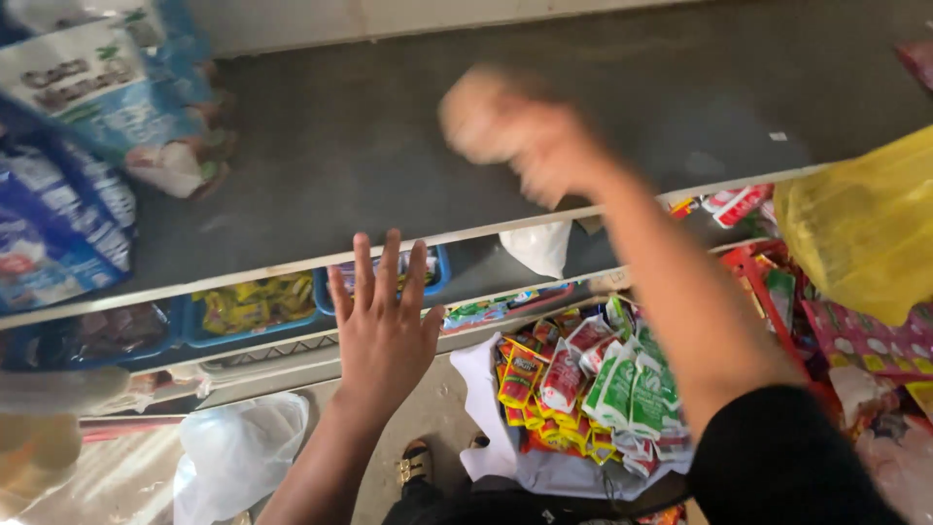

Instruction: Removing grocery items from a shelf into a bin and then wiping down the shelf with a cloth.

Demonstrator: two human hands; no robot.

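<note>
White plastic bag (486, 428) nearest the camera, lying open low in the view with red, green and yellow snack sachets (593, 384) heaped on it. Clear plastic bag (238, 452) sits crumpled on the floor to its left, and a sandalled foot (416, 462) shows between them.

Left hand (381, 326) is raised just in front of the grey shelf's pale front edge (243, 267), fingers (362, 267) spread wide and straight, palm away from the camera, holding nothing. Fingertips overlap the edge line; contact with it cannot be told. Behind that hand, on the lower tier, blue trays (258, 306) hold yellow packets.

Right hand (515, 131) reaches further in, over the grey shelf top (369, 126), heavily motion-blurred. It seems bunched around something pale (a cloth or wad, cannot tell which), so grip and finger state are unclear. Pale thing sits at the fingertip end of the blur, above the shelf surface; touching it or not cannot be told.

Open room: wide bare stretch of shelf top between the hand and the blue-and-white packs (92, 117) stacked at the far left. Yellow bag (865, 228) crowds the right edge, with red packets (739, 202) just beside it. Small white bag (537, 246) hangs below the shelf edge under the right forearm.
</note>
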